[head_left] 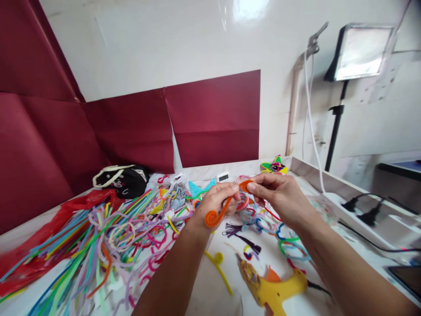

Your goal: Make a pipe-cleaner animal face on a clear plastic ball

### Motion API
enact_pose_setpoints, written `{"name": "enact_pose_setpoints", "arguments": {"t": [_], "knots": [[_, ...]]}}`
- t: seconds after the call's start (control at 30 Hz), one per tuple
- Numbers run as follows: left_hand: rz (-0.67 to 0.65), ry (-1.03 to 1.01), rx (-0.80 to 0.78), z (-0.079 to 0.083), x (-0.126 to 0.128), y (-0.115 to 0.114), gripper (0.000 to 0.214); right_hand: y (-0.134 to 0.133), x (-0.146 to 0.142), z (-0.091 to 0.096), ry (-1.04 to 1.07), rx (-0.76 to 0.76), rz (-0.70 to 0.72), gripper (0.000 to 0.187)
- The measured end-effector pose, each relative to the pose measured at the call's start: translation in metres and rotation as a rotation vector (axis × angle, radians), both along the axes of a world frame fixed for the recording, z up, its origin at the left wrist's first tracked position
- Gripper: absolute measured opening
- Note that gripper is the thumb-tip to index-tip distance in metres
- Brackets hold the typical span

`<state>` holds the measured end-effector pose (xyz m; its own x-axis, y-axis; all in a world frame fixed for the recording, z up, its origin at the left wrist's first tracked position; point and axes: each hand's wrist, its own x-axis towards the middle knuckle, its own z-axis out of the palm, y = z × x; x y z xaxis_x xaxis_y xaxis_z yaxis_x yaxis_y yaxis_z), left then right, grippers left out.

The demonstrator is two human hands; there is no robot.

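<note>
An orange pipe cleaner (212,219) is stretched between my two hands above the table. One end is wound into a flat spiral that hangs below my left hand (219,199), whose fingers are closed on the strip. At its other end, my right hand (274,191) pinches a curled part between thumb and fingers. Beneath my hands lie a dark purple tassel (243,237) and a yellow pipe cleaner (219,272) with a coiled end. A yellow glue gun (279,287) rests on the table nearer to me, close to my right forearm.
Loose pipe cleaners (95,250) in many colours cover the left side, partly on a red plastic bag (19,267). A black pouch (126,184) sits behind them. At the right stand a power strip (365,224) with plugs and cables and a lamp (365,52) on a stand.
</note>
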<state>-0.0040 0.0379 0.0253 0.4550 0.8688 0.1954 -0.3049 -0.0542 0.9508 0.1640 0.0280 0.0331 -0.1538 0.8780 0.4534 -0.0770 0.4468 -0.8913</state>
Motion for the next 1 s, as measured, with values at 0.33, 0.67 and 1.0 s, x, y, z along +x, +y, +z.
{"name": "enact_pose_setpoints", "arguments": {"t": [0.33, 0.67, 1.0], "knots": [[-0.047, 0.141, -0.046, 0.002, 0.0, -0.001, 0.029, 0.007, 0.027, 0.003, -0.542, 0.52, -0.122, 0.011], [-0.077, 0.163, -0.064, -0.001, -0.001, 0.0, 0.03, 0.005, 0.029, 0.005, -0.674, 0.536, -0.147, 0.015], [0.004, 0.006, -0.025, -0.004, 0.003, 0.001, 0.028, 0.004, 0.014, -0.002, -0.361, 0.321, -0.215, 0.015]]}}
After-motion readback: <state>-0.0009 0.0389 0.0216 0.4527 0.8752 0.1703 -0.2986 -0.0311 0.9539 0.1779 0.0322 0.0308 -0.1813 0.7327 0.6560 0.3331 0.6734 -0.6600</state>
